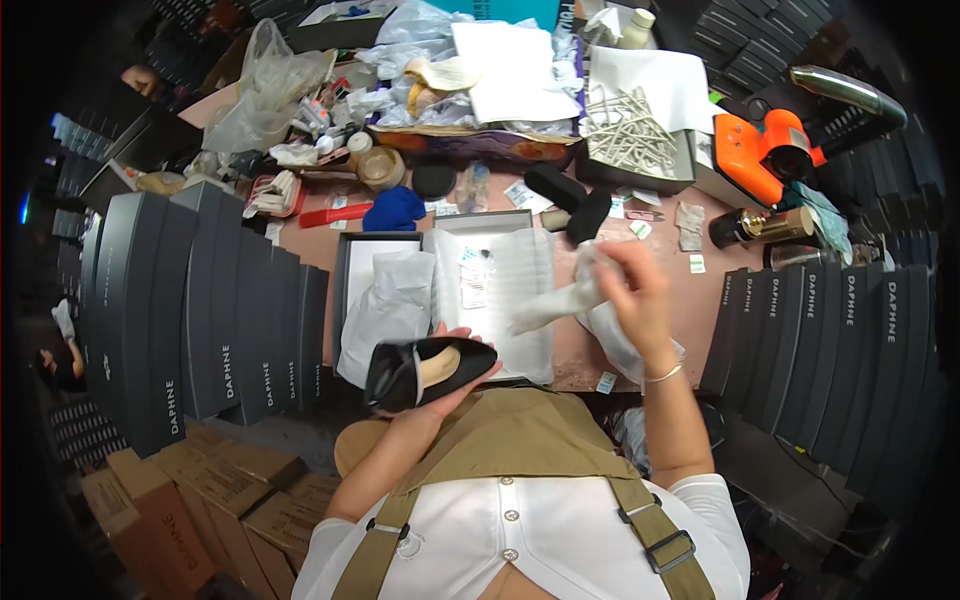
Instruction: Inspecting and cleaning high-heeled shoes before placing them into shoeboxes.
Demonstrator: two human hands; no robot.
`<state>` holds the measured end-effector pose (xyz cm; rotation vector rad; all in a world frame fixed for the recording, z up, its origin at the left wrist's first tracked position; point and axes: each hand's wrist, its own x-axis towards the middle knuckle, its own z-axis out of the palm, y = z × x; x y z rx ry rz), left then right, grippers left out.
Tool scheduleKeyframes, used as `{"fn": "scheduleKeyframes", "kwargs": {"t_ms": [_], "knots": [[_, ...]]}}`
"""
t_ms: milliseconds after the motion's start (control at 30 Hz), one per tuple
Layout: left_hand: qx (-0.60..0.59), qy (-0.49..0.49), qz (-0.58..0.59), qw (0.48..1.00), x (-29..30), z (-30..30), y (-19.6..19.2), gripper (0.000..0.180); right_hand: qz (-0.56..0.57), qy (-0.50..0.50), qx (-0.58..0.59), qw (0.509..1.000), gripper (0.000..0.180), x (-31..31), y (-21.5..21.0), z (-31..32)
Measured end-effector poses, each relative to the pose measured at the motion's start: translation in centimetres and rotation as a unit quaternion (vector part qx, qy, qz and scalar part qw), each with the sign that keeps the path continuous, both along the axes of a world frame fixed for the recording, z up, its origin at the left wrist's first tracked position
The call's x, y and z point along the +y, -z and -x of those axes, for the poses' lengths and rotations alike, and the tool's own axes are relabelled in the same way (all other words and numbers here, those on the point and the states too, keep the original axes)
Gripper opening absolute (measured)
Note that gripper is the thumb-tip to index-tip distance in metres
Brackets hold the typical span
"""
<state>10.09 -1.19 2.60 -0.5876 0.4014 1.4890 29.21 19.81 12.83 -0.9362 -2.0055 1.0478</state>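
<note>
Left hand (440, 385) holds black shoe (425, 368); right hand (632, 285) grips tissue paper (560, 300).

Bright, even overhead light is falling on the desk (700, 300), casting only soft shadows. White paper (515, 70) at the far side is glaring slightly. The right hand (630, 285) is blurring with motion. Edges are bending and darkening into black toward the rim.

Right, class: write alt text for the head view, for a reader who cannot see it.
Seen from above, a person's left hand holds a black pump shoe while the right hand grips crumpled white tissue paper over an open shoe box. Stacks of dark shoe boxes flank the cluttered pink worktable.
</note>
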Motion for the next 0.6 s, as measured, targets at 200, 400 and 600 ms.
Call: {"fn": "scheduleKeyframes", "kwargs": {"t_ms": [200,400,600], "knots": [[0.252,-0.03,0.031,0.967,3.0,-0.8,-0.3,0.037,-0.034,0.106,-0.125,0.986,0.016,11.4,8.7,-5.2],[0.264,-0.083,0.101,0.956,2.4,-4.5,2.8,0.027,-0.011,0.069,-0.194,0.978,0.041,13.4,16.1,-2.9],[0.168,-0.116,0.246,0.948,5.9,-7.6,-1.5,0.042,0.086,0.091,-0.195,0.973,0.054,14.3,21.5,0.6]]}}
